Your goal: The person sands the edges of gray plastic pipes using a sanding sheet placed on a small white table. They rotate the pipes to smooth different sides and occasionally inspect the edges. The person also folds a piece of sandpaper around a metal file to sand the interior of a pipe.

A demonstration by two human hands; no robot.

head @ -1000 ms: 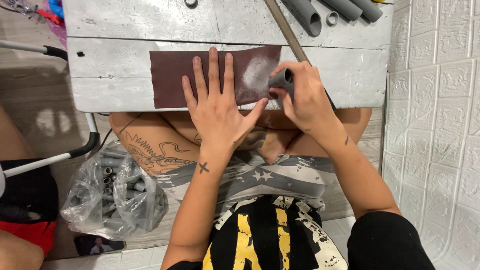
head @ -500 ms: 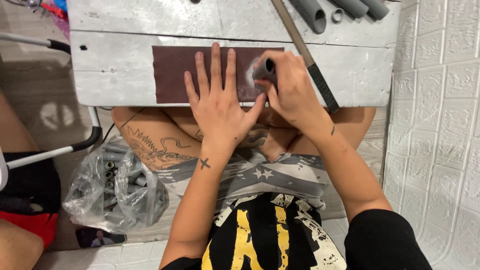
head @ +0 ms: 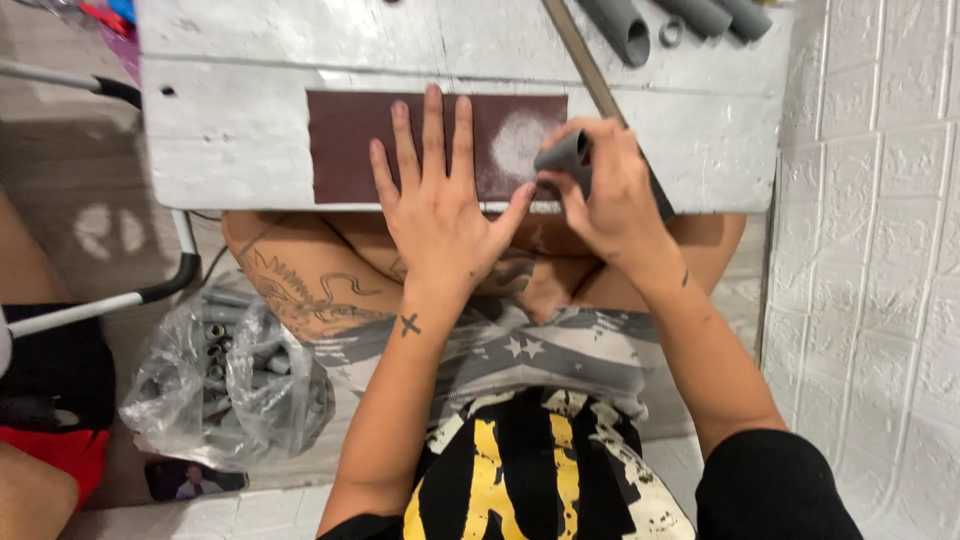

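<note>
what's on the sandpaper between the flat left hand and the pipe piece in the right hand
In the head view, a pale dust patch on the brown sandpaper lies between the left hand and the grey pipe piece.

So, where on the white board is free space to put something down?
The board is bare left of the sandpaper and along the far strip above it. The right part is crowded: right hand, short pipe piece, long stick, grey pipes.

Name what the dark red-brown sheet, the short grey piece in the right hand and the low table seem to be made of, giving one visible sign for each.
Sheet: probably sandpaper; matt, thin, flat, with a pale dusty patch where rubbing happens.
Grey piece in the right hand: likely plastic pipe; smooth, matt, tubular, like the pipes behind.
Table: apparently wood planks painted white; worn paint and a seam between boards.
</note>
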